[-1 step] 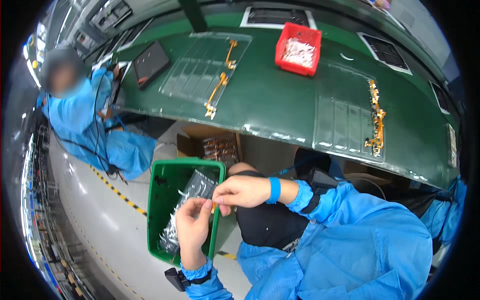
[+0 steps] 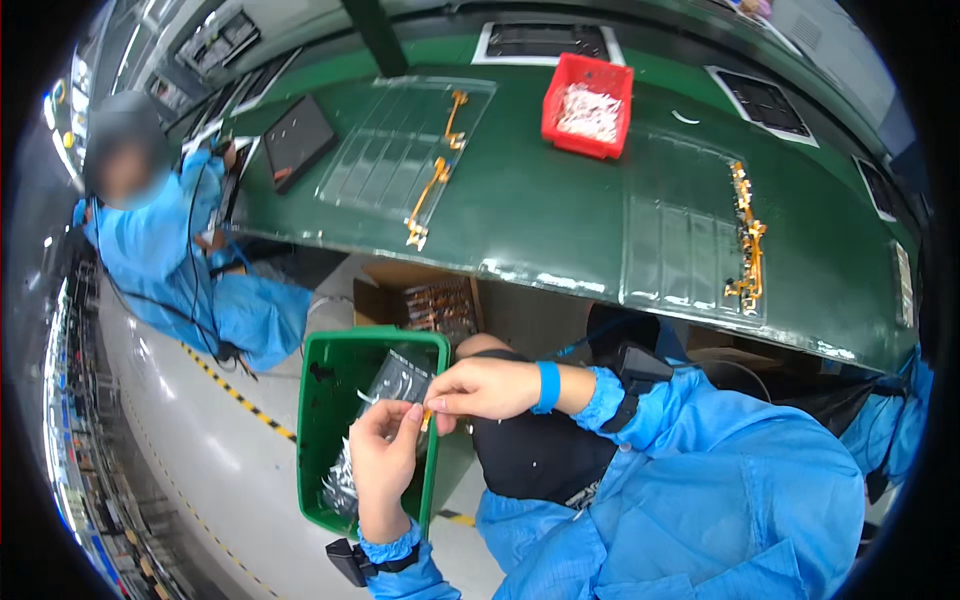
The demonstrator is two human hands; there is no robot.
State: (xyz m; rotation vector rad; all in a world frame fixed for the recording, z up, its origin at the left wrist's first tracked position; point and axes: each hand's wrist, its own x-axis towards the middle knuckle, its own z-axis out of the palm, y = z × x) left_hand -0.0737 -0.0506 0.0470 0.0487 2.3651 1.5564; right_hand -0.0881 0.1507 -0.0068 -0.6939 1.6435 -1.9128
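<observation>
I am holding a small orange strip above the green bin. My left hand and right hand are meeting at it, fingers of both pinching together on the strip, which is sitting between the fingertips. Clear bags are lying in the bin just beneath.

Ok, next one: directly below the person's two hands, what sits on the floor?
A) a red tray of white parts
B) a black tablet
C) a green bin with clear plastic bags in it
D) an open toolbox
C: the left hand and right hand pinch a small orange piece over the green bin, which holds clear plastic bags; the red tray is up on the green table.
</observation>
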